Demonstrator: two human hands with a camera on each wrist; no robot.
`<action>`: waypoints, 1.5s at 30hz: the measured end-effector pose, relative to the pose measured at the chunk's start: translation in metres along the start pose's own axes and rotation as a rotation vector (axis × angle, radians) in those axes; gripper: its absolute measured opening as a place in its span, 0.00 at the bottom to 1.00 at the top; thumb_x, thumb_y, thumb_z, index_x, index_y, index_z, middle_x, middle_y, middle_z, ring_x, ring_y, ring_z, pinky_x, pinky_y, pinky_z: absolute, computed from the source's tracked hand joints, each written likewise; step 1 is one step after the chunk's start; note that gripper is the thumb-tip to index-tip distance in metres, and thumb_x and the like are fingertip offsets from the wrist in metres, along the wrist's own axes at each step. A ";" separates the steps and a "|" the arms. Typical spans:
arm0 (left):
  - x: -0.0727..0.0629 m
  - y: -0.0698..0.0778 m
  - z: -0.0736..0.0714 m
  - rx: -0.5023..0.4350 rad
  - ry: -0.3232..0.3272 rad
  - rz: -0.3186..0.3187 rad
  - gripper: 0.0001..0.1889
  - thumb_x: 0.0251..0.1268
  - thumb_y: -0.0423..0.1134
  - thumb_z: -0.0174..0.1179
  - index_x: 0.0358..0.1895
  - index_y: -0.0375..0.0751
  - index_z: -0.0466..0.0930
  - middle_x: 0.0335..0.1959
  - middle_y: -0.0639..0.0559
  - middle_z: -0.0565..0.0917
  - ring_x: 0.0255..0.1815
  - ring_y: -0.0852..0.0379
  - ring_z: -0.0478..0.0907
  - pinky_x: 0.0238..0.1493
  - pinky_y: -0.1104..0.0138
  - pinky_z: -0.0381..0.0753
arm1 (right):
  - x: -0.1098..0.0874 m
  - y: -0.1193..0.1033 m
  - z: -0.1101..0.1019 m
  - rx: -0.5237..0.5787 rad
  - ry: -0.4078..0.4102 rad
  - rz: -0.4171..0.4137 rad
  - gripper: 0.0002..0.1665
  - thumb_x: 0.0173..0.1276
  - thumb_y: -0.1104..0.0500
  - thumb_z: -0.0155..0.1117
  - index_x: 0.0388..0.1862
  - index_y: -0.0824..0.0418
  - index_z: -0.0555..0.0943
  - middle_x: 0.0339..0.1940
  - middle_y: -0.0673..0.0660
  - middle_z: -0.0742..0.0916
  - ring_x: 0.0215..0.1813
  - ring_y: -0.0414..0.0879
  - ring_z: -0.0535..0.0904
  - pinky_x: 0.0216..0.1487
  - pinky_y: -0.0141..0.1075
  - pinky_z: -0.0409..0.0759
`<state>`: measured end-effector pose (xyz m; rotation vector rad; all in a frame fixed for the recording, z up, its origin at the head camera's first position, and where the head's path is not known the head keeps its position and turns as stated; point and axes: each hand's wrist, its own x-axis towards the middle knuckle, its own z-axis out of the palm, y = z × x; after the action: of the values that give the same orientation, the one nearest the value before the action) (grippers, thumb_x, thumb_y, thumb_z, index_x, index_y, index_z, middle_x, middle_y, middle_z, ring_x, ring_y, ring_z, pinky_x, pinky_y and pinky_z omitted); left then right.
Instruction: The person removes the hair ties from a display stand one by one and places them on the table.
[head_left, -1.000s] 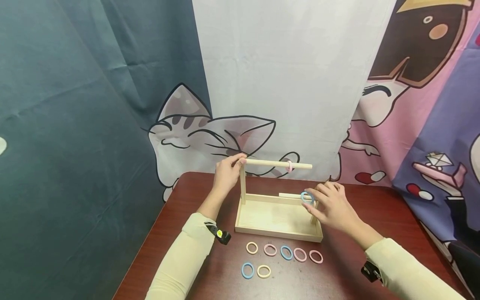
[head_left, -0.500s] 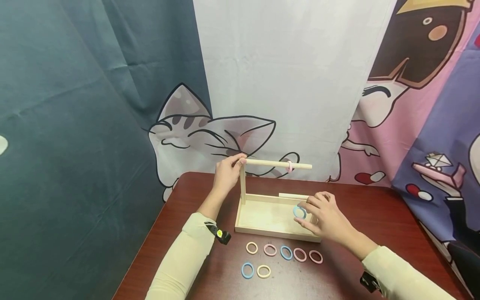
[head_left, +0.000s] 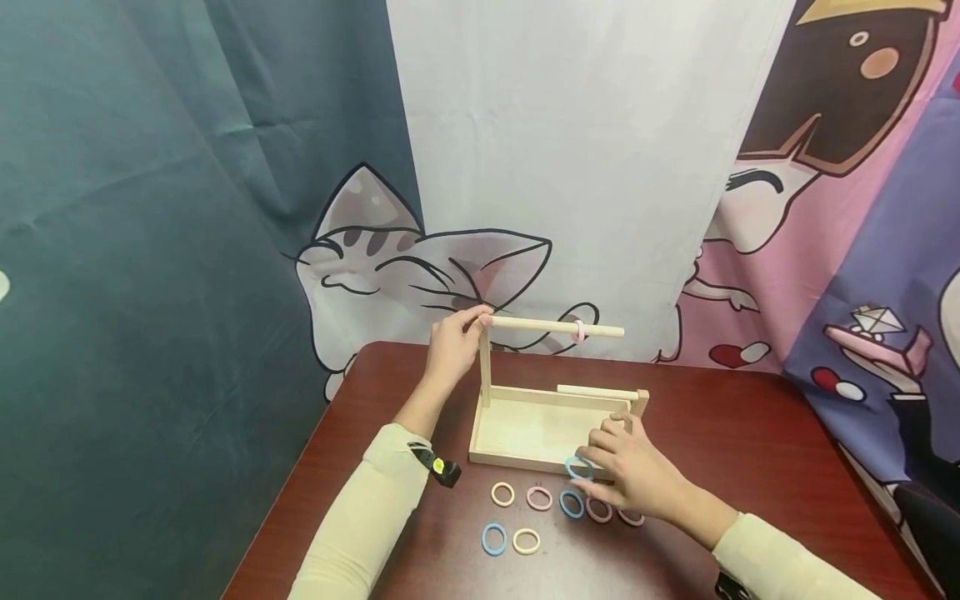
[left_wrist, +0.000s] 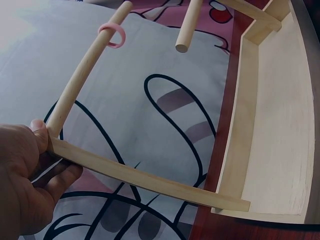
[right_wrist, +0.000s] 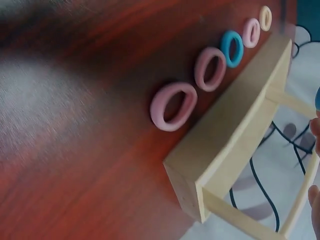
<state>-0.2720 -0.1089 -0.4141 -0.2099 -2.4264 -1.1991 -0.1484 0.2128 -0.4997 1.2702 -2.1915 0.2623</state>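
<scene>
My left hand grips the top corner of a wooden stand, where its tall post meets the upper dowel. One pink ring hangs on that dowel near its free end. Between thumb and fingers, my right hand pinches a light blue ring, overlapping the front wall of the stand's tray in the head view. Only fingertips and a sliver of this ring show at the edge of the right wrist view. A lower dowel, without rings, extends left from the short right post.
Loose rings lie before the tray on the dark red table: yellow, pink and blue ones at the back, with another blue ring and yellow ring nearer. Printed cloth hangs behind.
My right hand has moved down, left and toward me with the blue ring, from beside the lower dowel to the tray's front wall. The left hand keeps its place.
</scene>
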 end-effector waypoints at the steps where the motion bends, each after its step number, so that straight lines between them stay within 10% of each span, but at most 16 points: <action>1: 0.000 0.000 0.000 0.001 0.000 0.001 0.21 0.76 0.61 0.63 0.59 0.56 0.93 0.42 0.49 0.94 0.34 0.52 0.78 0.37 0.61 0.77 | -0.001 -0.002 0.002 0.003 0.001 -0.012 0.19 0.62 0.40 0.84 0.39 0.50 0.89 0.34 0.42 0.80 0.42 0.41 0.73 0.59 0.61 0.74; 11: -0.004 -0.001 0.001 -0.008 -0.007 -0.006 0.18 0.77 0.57 0.65 0.59 0.57 0.93 0.42 0.49 0.94 0.30 0.54 0.76 0.31 0.63 0.73 | -0.013 -0.029 0.019 0.028 -0.015 -0.087 0.21 0.55 0.39 0.90 0.37 0.47 0.89 0.33 0.39 0.80 0.42 0.39 0.72 0.58 0.56 0.73; 20: -0.005 0.000 0.000 -0.008 0.014 0.004 0.16 0.76 0.55 0.67 0.58 0.54 0.94 0.42 0.48 0.94 0.32 0.53 0.78 0.35 0.60 0.77 | -0.022 -0.049 0.026 0.035 -0.185 -0.108 0.21 0.65 0.31 0.81 0.30 0.41 0.82 0.32 0.35 0.73 0.42 0.35 0.68 0.55 0.52 0.77; 45: -0.001 0.000 0.001 0.005 0.011 -0.001 0.17 0.76 0.57 0.67 0.59 0.58 0.93 0.46 0.49 0.95 0.38 0.50 0.83 0.45 0.53 0.84 | -0.028 -0.055 0.034 0.110 -0.363 -0.124 0.16 0.73 0.33 0.75 0.50 0.39 0.89 0.36 0.34 0.78 0.43 0.32 0.69 0.43 0.36 0.80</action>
<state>-0.2714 -0.1078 -0.4154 -0.2008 -2.4200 -1.1919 -0.1044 0.1893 -0.5499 1.6131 -2.4109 0.1100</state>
